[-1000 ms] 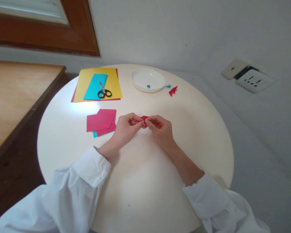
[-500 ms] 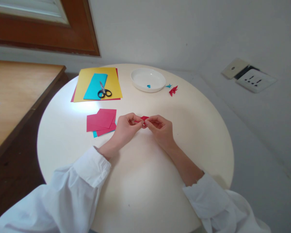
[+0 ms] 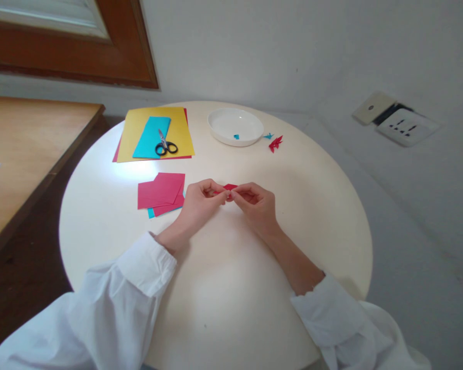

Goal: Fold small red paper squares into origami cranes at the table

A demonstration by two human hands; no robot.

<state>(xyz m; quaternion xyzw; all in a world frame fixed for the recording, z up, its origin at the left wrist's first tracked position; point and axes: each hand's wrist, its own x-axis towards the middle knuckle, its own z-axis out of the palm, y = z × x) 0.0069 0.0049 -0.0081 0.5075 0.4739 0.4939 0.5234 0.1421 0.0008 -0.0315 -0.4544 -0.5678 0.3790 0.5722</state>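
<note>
A small piece of folded red paper [image 3: 230, 187] is pinched between both hands above the middle of the round white table [image 3: 224, 288]. My left hand [image 3: 202, 200] grips its left side with thumb and fingers. On its right side, my right hand [image 3: 257, 205] holds it the same way, the two thumbs nearly meeting. Fingers cover much of the paper, so its folded shape is only partly visible. Just left of my left hand lie several red paper squares [image 3: 160, 194], with a blue sheet [image 3: 151, 213] peeking out beneath.
Black-handled scissors [image 3: 165, 147] rest on a blue sheet [image 3: 146, 141] over yellow paper [image 3: 135, 121]. A white dish [image 3: 235, 114] holds a blue scrap [image 3: 236, 137]. Right of it are a small blue folded paper piece [image 3: 269, 136] and red ones [image 3: 275, 144]. A wall socket [image 3: 405, 127] is at right.
My thumbs have shifted very slightly at the near edge of the red paper. Everything else stays where it was.
</note>
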